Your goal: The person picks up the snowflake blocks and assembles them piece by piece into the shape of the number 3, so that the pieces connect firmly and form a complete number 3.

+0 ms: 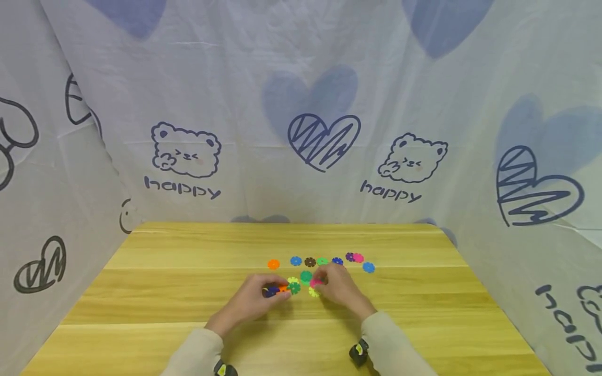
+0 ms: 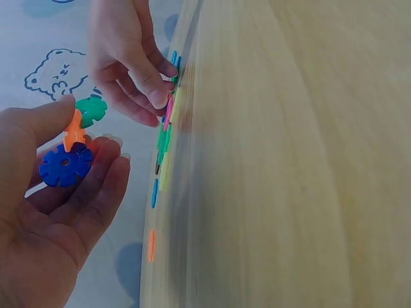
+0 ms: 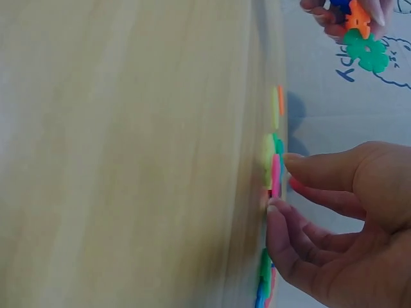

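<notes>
Your left hand [image 1: 251,298] pinches a blue-orange-green chain of notched plastic discs [image 2: 74,133] above the bench [image 1: 188,250] (likely light, stiff: hold rims); your half-curled right hand [image 1: 342,286] meets a pink plastic disc [image 1: 315,283], grip unclear.

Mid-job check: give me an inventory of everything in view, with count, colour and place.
Joined discs: 3, dark blue, orange and green, in the left hand
Pink disc: 1, pink, at the right hand; grip unclear
Near loose discs: at least 3, yellow and green, between the hands
Far loose discs: at least 8, orange, blues, brown, light green, purple, pink, in a rough row on the table
Table: 1, pale wood-grain, under the loose discs
Printed cloth: count unclear, whitish with blue and dark prints, behind and beside the table
Wrist devices: 2, mostly black, at the cuffs
Sleeves: 2, pale, on the forearms
Hands: 2, bare, over the table
</notes>
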Demonstrator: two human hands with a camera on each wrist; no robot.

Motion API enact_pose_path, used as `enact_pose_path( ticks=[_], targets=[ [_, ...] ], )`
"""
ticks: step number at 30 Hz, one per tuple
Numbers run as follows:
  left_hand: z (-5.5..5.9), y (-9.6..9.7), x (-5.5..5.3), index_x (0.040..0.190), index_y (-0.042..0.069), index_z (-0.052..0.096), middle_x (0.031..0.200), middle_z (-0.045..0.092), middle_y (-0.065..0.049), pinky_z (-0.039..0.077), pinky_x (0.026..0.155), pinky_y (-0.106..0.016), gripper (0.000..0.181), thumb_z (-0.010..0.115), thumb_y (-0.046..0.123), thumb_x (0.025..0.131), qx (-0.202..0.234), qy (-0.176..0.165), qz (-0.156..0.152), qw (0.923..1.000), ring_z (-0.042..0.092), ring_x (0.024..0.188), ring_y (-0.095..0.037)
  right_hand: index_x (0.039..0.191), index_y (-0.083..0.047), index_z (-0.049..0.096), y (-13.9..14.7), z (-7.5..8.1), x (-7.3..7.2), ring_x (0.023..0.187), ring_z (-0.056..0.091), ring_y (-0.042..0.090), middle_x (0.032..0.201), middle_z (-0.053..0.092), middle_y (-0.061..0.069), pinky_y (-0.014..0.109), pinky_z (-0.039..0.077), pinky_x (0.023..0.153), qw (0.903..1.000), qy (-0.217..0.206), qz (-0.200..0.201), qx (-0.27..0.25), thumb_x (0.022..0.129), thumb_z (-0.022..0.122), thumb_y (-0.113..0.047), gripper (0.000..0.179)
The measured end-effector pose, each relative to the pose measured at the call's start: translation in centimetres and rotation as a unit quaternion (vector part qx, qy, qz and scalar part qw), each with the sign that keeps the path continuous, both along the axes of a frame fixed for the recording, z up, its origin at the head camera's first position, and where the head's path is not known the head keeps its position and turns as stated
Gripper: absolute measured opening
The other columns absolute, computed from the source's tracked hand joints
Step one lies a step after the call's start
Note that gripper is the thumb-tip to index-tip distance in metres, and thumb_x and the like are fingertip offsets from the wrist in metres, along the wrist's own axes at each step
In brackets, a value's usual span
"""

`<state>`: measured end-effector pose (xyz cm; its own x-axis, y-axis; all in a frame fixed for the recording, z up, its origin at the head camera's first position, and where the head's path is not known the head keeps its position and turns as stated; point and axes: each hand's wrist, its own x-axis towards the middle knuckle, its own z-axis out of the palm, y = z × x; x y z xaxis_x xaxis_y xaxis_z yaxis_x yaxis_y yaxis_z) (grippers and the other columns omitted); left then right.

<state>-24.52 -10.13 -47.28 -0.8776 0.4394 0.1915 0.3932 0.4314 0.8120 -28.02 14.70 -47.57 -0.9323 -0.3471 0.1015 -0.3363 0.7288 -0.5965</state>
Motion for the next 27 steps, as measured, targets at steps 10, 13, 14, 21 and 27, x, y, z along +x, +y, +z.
enact_pose_path(
  ticks=[10, 13, 14, 21, 27],
  targets=[
    [-0.08, 0.0, -0.06, 0.119, 0.007, 0.074, 0.119, 0.075, -0.011, 0.057, 0.081, -0.018, 0.032, 0.072, 0.031, 0.098, -0.022, -0.006, -0.008, 0.9997, 0.069, 0.099, -0.016, 0.103, 0.001, 0.075, -0.12, -0.38, -0.32, 0.082, 0.063, 0.017, 0.091, 0.074, 0.01, 0.03, 0.055, 0.074, 0.9996, 0.019, -0.002, 0.018, 0.082, 0.083, -0.004, 0.023],
    [-0.09, 0.01, -0.08, 0.12, 0.007, 0.073, 0.119, 0.075, -0.01, 0.057, 0.082, -0.019, 0.031, 0.073, 0.029, 0.097, -0.03, -0.001, -0.008, 0.9995, 0.069, 0.101, -0.017, 0.102, 0.001, 0.075, -0.05, -0.29, -0.28, 0.077, 0.059, 0.014, 0.085, 0.07, 0.008, 0.024, 0.051, 0.069, 0.9997, 0.017, -0.001, 0.017, 0.082, 0.083, -0.003, 0.023],
    [-0.09, 0.04, -0.1, 0.12, 0.007, 0.074, 0.119, 0.075, -0.01, 0.057, 0.082, -0.019, 0.031, 0.073, 0.029, 0.097, -0.031, 0.001, -0.008, 0.9995, 0.069, 0.101, -0.017, 0.101, 0.0, 0.075, -0.03, -0.26, -0.25, 0.076, 0.058, 0.014, 0.084, 0.069, 0.006, 0.023, 0.05, 0.068, 0.9997, 0.015, -0.001, 0.017, 0.082, 0.083, -0.002, 0.021],
    [-0.06, 0.18, -0.09, 0.118, 0.006, 0.074, 0.117, 0.076, -0.011, 0.061, 0.088, -0.033, 0.029, 0.074, 0.025, 0.096, -0.036, 0.022, -0.017, 0.999, 0.071, 0.103, -0.022, 0.104, -0.001, 0.075, -0.1, -0.49, -0.37, 0.081, 0.062, 0.015, 0.091, 0.073, 0.009, 0.028, 0.054, 0.072, 0.9998, 0.009, -0.007, 0.019, 0.087, 0.08, -0.009, 0.019],
    [0.03, 0.08, 0.0, 0.118, 0.009, 0.075, 0.116, 0.076, -0.007, 0.061, 0.09, -0.032, 0.026, 0.075, 0.021, 0.095, -0.033, 0.027, -0.025, 0.9988, 0.072, 0.102, -0.018, 0.105, -0.001, 0.075, -0.2, -0.62, -0.54, 0.083, 0.06, 0.016, 0.093, 0.072, 0.009, 0.031, 0.053, 0.074, 0.9997, 0.0, -0.016, 0.02, 0.087, 0.081, -0.01, 0.021]
  ],
)
